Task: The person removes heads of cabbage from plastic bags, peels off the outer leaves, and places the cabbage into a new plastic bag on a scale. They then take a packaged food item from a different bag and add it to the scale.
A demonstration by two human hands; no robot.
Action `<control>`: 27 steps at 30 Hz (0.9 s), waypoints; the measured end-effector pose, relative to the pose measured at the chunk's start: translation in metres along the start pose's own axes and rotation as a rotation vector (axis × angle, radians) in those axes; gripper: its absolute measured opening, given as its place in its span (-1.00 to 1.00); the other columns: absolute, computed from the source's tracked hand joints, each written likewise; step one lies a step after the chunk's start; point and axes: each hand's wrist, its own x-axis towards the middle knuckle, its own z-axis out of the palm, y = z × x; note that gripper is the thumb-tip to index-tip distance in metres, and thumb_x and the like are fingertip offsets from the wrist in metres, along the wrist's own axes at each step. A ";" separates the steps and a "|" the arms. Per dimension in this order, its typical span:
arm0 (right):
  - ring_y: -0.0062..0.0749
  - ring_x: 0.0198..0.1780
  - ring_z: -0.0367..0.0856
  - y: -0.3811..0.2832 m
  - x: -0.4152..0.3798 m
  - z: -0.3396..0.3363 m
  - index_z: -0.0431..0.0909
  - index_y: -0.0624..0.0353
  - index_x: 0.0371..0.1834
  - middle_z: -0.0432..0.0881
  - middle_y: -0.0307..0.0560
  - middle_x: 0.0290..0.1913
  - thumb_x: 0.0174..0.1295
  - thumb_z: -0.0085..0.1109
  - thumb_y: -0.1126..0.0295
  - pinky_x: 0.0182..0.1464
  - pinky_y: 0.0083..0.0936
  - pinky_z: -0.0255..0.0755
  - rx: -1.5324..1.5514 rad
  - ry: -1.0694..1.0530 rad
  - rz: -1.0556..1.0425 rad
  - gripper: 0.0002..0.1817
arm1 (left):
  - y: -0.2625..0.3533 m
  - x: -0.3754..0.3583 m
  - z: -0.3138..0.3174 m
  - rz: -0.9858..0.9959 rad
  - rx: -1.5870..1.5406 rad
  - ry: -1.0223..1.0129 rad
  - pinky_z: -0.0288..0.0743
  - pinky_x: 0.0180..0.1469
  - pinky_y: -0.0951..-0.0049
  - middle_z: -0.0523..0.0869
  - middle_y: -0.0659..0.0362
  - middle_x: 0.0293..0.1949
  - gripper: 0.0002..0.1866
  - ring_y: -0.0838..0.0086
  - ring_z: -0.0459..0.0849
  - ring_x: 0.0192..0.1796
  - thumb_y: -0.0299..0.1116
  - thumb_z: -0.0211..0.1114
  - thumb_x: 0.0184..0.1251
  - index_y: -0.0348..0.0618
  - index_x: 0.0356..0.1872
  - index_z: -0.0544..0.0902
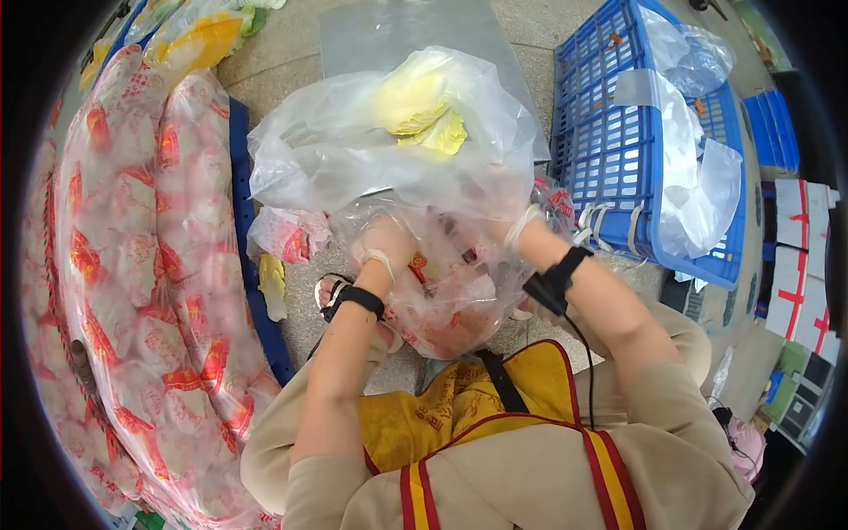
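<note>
Between my knees sits a clear plastic bag with red print (450,309), its contents blurred through the plastic. My left hand (386,243) is at the bag's left side, partly covered by clear plastic, its fingers hidden. On the other side, my right hand (503,221) reaches into or behind the plastic, and its fingers cannot be made out. Just beyond both hands lies a large translucent bag (327,150) with pale yellow cabbage leaves (433,132) on or in it. A crumpled red-and-white wrapper (290,235) rests left of my left hand.
Long bags of wrapped, red-printed bundles (132,265) fill the left side, beside a blue edge (256,291). A loose leaf (272,287) lies on the floor. At the right stands a blue crate (609,150) with plastic bags (707,177) over it. Taped white boxes (791,256) are farther right.
</note>
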 end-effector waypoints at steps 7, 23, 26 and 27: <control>-0.02 -0.09 0.57 -0.067 0.008 0.094 0.61 0.16 -0.24 0.57 0.08 -0.08 0.07 0.10 0.38 -0.13 -0.25 0.48 0.358 0.116 -0.273 -0.79 | -0.048 0.076 0.018 0.284 -0.250 -0.024 0.54 -0.08 0.18 0.66 -0.13 -0.12 -0.70 0.00 0.64 -0.07 -0.21 0.12 0.21 -0.21 -0.21 0.65; -0.28 -0.22 0.60 -0.042 0.004 0.101 0.54 0.21 -0.03 0.63 -0.03 -0.17 0.16 0.11 0.45 -0.18 -0.43 0.45 0.886 -0.287 0.208 -0.71 | -0.048 0.041 0.027 -0.103 -1.028 -0.011 0.50 -0.06 0.36 0.74 0.03 -0.26 -0.73 0.19 0.68 -0.17 -0.30 0.20 0.15 -0.15 -0.17 0.71; -0.52 -0.33 0.53 -0.031 0.013 0.093 0.55 0.24 -0.17 0.61 -0.17 -0.30 0.17 0.13 0.40 -0.27 -0.51 0.43 1.262 -0.631 0.230 -0.80 | -0.029 0.017 -0.001 -0.003 -0.846 -0.021 0.47 0.01 0.29 0.69 0.00 -0.15 -0.69 0.09 0.62 -0.04 -0.21 0.24 0.13 -0.06 -0.12 0.69; -0.61 -0.35 0.47 -0.032 0.012 0.084 0.54 0.24 -0.25 0.59 -0.24 -0.37 0.18 0.14 0.37 -0.30 -0.55 0.41 1.301 -0.713 0.132 -0.83 | -0.019 0.006 0.000 -0.001 -0.849 -0.024 0.47 0.01 0.29 0.69 0.00 -0.15 -0.69 0.09 0.62 -0.04 -0.21 0.24 0.13 -0.06 -0.12 0.69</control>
